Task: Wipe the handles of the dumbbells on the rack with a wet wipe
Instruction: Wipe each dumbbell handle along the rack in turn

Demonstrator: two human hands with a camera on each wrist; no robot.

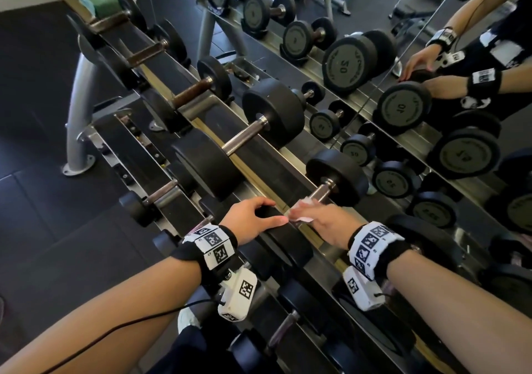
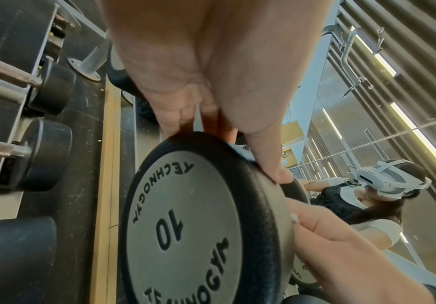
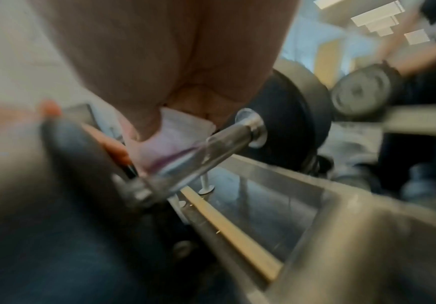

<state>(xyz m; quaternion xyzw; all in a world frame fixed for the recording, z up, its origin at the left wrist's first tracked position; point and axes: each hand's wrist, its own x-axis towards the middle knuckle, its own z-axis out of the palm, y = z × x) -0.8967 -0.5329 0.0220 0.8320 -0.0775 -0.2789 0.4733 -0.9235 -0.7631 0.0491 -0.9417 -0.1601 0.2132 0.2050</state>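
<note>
Now our right hand [image 1: 325, 224] clamps its fingers, wipe [image 3: 178, 133] inside, around the handle [image 3: 211, 148] of the dumbbell [image 2: 199, 226] on the rack [image 1: 290, 155]; left hand [image 1: 253, 218] fingers curl over its near head.

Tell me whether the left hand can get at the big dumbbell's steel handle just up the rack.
Probably yes: the left hand only rests on the black dumbbell head, and the steel handle lies bare.

Black 10 dumbbell [image 1: 335, 176] lying on rack [image 1: 290, 158], white wet wipe [image 1: 300, 211] wrapped round its steel handle [image 3: 204, 150]
</note>
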